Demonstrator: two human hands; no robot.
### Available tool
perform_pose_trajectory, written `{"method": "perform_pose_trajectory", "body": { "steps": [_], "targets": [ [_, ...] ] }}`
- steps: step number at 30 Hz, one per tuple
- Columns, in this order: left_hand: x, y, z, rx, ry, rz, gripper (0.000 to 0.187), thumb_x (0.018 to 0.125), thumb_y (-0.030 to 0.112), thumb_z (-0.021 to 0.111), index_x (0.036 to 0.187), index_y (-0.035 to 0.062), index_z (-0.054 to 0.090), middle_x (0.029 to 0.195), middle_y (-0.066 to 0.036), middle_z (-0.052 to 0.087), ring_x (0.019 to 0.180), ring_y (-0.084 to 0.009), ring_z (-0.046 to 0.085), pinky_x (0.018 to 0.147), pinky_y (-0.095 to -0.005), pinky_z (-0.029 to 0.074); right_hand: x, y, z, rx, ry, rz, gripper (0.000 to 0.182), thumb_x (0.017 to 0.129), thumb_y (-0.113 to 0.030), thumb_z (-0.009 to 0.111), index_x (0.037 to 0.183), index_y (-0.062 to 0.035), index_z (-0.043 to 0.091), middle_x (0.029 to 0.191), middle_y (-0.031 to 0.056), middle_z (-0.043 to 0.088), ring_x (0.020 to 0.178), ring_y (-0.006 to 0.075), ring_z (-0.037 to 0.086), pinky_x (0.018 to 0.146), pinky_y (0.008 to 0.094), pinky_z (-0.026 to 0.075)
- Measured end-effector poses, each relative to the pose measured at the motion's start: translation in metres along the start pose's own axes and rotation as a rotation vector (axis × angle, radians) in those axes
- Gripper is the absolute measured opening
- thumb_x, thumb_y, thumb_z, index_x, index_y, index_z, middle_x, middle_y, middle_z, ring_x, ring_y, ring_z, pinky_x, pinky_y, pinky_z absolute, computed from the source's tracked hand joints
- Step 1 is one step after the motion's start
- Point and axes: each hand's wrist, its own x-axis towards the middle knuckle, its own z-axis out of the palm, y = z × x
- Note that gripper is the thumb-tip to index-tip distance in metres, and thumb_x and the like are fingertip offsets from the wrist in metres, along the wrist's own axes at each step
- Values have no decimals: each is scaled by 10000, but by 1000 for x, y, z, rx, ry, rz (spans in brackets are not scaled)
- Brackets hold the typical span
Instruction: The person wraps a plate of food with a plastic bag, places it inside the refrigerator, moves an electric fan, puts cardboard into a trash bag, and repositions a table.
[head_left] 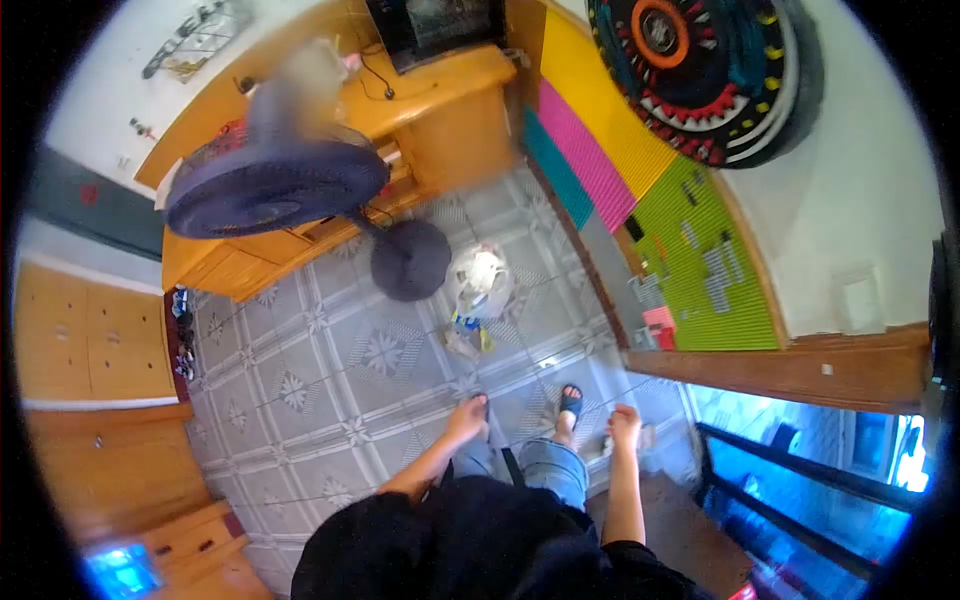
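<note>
Grey floor tiles with flower shapes fill the middle of the room. A wooden desk stands at the far side, and a colourful mat in yellow, pink and green leans along the wall. A big dark fan stands on its round base in front of the desk. Just beside the base sits a white plastic bag on the floor. The person looks down at their own legs. The left hand hangs low by the knee, fingers loose, holding nothing. The right hand hangs near a black sandal; its fingers curl in a bit, and I cannot tell if they hold anything.
</note>
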Motion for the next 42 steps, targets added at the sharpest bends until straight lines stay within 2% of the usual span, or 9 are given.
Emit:
{"method": "perform_pose_trajectory", "body": {
  "steps": [5,9,16,23,25,30,33,35,42],
  "targets": [
    [-82,-238,-21,163,-89,-423,264,726,249,523,650,15,618,639,-174,601,570,-299,593,543,-393,464,45,111,160,-429,-227,-516,166,697,-130,537,806,-24,604,772,125,604,632,266,594,588,368,487],
    [-106,-286,-9,-416,-63,-1071,175,785,188,537,799,34,619,643,-68,613,561,-127,577,504,-263,477,93,128,271,-794,-490,-163,185,722,-169,507,810,-53,620,845,149,597,786,299,586,703,390,477],
    [-147,-370,64,-627,-27,-1150,247,802,164,513,953,-27,555,812,-96,602,718,-174,582,604,-311,483,213,183,444,-1219,-757,-389,289,701,-124,531,982,-88,587,1258,218,346,974,369,526,773,428,470],
    [-122,-374,78,-583,-53,-1291,229,807,164,503,933,-21,553,798,-96,598,704,-177,577,600,-316,481,248,267,535,-1028,-688,-387,333,671,-102,555,999,-47,583,1236,211,341,971,359,512,809,404,447],
    [-123,-368,70,-579,-67,-1283,224,809,164,501,927,-19,552,794,-96,597,700,-178,576,599,-317,481,246,288,531,-983,-655,-408,343,651,-98,561,985,-21,586,1191,218,394,940,354,520,812,393,437],
    [-105,-350,38,-567,-127,-1152,212,812,164,494,913,-15,550,784,-96,593,689,-181,573,596,-321,479,187,262,428,-1508,-610,-1334,171,633,-193,509,607,-94,645,624,61,579,719,227,511,785,435,290],
    [-77,-326,17,-561,-155,-1032,206,815,163,490,904,-12,549,778,-96,592,683,-183,572,595,-323,478,157,300,372,-948,-391,-653,239,628,-211,540,778,-47,627,838,164,574,872,303,519,840,459,309],
    [-49,-308,4,-573,-162,-955,202,816,163,487,898,-11,548,774,-96,590,679,-184,570,594,-324,477,137,255,304,-1021,-644,-640,369,632,-254,563,912,-14,590,970,221,522,914,354,501,828,433,371],
    [49,-224,-26,-932,-187,-712,138,779,169,505,733,43,536,622,-66,551,552,-176,539,485,-282,444,12,78,129,-965,-466,-119,390,684,-271,553,893,58,577,985,271,489,920,340,528,802,396,439]
  ]
}}
